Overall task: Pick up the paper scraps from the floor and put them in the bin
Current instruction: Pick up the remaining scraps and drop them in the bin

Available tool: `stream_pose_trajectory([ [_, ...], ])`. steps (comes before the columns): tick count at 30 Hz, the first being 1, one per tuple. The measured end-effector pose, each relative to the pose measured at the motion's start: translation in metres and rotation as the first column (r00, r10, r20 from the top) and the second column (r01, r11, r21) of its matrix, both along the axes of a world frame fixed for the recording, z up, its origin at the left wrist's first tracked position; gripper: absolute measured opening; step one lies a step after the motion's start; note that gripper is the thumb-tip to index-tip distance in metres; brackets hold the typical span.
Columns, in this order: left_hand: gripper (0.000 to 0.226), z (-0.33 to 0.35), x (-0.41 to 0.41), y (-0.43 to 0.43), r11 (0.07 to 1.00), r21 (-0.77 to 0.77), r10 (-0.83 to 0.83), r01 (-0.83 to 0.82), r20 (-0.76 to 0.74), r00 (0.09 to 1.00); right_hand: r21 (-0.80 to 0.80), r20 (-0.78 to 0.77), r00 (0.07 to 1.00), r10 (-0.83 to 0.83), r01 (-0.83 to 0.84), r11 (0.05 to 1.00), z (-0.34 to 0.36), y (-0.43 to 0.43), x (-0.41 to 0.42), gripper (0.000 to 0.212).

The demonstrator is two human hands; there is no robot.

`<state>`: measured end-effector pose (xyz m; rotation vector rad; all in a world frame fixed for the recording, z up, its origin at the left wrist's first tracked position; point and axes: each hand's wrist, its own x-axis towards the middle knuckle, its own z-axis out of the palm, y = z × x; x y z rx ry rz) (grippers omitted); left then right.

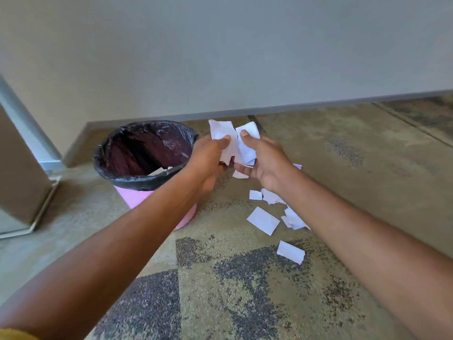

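A bunch of white paper scraps (234, 138) is held up between both hands, just right of the bin. My left hand (208, 159) pinches its left side and my right hand (263, 160) grips its right side. The pink bin (137, 196) has a black liner (127, 179) and stands on the floor to the left, with a scrap or two visible inside. Several more white scraps (263, 220) lie on the patterned carpet below my right forearm, one (290, 252) nearer me. Another small scrap (239, 174) shows beneath my hands.
A plain wall with a grey skirting board (294, 107) runs behind. A brown cabinet or door edge (22, 173) stands at the left beside the bin. Patterned carpet (220, 290) covers the floor toward me and to the right.
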<state>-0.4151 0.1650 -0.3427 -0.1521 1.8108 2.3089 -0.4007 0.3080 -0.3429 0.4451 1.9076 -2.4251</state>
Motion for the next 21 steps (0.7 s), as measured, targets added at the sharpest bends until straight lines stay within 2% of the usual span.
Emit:
stream_pose_trajectory([
  [5, 0.021, 0.029, -0.001, -0.059, 0.987, -0.001, 0.163, -0.163, 0.056, 0.985, -0.02, -0.022, 0.982, 0.186, -0.186, 0.982, 0.028, -0.067, -0.018, 0.037],
  [8, 0.019, 0.036, -0.002, -0.089, 0.975, 0.054, 0.211, -0.216, 0.082, 0.974, -0.024, -0.005, 0.962, 0.274, -0.274, 0.961, 0.038, -0.101, -0.023, 0.043],
  [11, 0.031, 0.04, 0.001, -0.113, 0.973, 0.087, 0.2, -0.215, 0.149, 0.968, -0.029, 0.029, 0.943, 0.33, -0.329, 0.944, 0.041, -0.125, -0.024, 0.049],
  [16, 0.041, 0.041, 0.002, -0.131, 0.98, -0.006, 0.197, -0.2, 0.218, 0.956, -0.035, 0.03, 0.946, 0.324, -0.323, 0.946, 0.036, -0.136, -0.02, 0.033],
  [19, 0.068, 0.038, -0.001, -0.132, 0.982, -0.054, 0.188, -0.181, 0.244, 0.951, -0.043, 0.047, 0.955, 0.292, -0.29, 0.956, 0.031, -0.132, -0.02, 0.03],
  [21, 0.06, 0.038, 0.0, -0.128, 0.98, -0.095, 0.19, -0.173, 0.225, 0.956, -0.049, 0.045, 0.959, 0.281, -0.278, 0.959, 0.028, -0.127, -0.02, 0.027],
])
